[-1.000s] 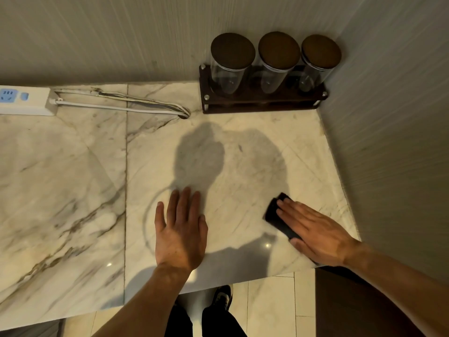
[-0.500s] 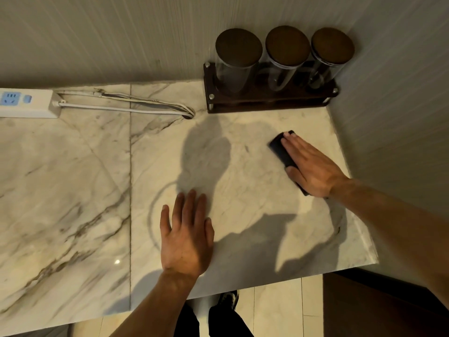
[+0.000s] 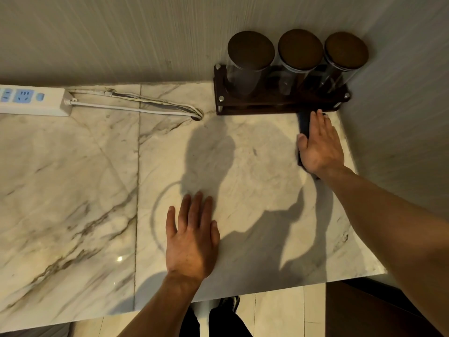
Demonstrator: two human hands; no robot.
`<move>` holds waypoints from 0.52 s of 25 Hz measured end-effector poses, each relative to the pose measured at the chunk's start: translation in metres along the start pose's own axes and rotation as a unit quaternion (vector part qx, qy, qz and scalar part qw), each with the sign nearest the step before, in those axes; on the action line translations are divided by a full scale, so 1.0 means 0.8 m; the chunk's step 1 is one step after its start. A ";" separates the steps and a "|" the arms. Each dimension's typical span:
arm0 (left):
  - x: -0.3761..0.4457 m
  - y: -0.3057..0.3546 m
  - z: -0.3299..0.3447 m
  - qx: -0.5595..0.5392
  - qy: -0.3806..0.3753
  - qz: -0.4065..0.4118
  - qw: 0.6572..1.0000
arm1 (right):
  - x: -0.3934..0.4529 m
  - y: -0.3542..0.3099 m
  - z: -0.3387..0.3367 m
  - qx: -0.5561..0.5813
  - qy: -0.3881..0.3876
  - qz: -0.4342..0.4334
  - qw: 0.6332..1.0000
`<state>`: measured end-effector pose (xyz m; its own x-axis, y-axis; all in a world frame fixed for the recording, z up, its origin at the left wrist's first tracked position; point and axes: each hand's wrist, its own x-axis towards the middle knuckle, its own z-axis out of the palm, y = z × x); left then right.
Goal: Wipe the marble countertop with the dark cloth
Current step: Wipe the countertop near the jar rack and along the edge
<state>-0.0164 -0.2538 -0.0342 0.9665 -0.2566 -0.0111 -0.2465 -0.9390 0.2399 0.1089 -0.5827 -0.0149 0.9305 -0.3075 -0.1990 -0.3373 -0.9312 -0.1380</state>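
Observation:
The marble countertop [image 3: 73, 190] is pale with brown veins and fills most of the view. My right hand [image 3: 319, 144] lies flat on the dark cloth [image 3: 303, 124] at the far right corner, pressing it onto the marble just in front of the jar rack. Most of the cloth is hidden under the palm; a dark strip shows by the thumb and fingers. My left hand [image 3: 192, 237] rests flat on the marble near the front edge, fingers spread, holding nothing.
A dark wooden rack [image 3: 279, 105] with three lidded glass jars [image 3: 250, 62] stands against the back wall. A white power strip [image 3: 31, 99] and its cables [image 3: 145, 105] lie at the back left. A wall [image 3: 401, 117] bounds the counter's right side. A faint ring mark [image 3: 155, 215] shows by my left hand.
My right hand has slid the cloth away from me, from the front right of the counter to the back right corner beside the rack. My left hand has stayed in place.

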 end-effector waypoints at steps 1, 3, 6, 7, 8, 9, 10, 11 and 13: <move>0.000 0.000 0.000 -0.001 0.001 0.000 1.000 | 0.000 -0.002 0.001 0.002 0.007 0.013 1.000; 0.000 0.000 0.000 -0.001 0.001 0.001 1.000 | -0.001 -0.004 0.004 0.008 0.026 0.046 0.999; -0.001 -0.001 0.000 0.000 0.001 0.002 1.000 | -0.004 -0.007 0.011 0.027 0.056 0.113 0.992; -0.001 0.000 0.001 0.001 0.001 0.002 1.000 | -0.006 -0.007 0.013 0.031 0.062 0.135 0.988; -0.001 0.000 0.001 0.003 0.002 0.002 1.000 | -0.009 -0.008 0.014 0.034 0.064 0.151 0.986; -0.001 0.000 0.001 0.003 0.004 0.002 1.000 | -0.012 -0.008 0.015 0.034 0.065 0.161 0.984; 0.000 0.000 0.001 0.003 0.007 0.003 1.000 | -0.015 -0.008 0.016 0.035 0.067 0.167 0.983; 0.000 0.000 0.001 0.004 0.009 0.003 1.000 | -0.018 -0.008 0.016 0.037 0.070 0.172 0.982; 0.000 0.001 0.001 0.005 0.010 0.005 1.000 | -0.027 -0.007 0.018 0.042 0.077 0.179 0.980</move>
<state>-0.0169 -0.2543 -0.0346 0.9652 -0.2614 0.0100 -0.2566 -0.9387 0.2303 0.0883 -0.5681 -0.0237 0.7584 -0.6437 -0.1021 -0.6510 -0.7408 -0.1657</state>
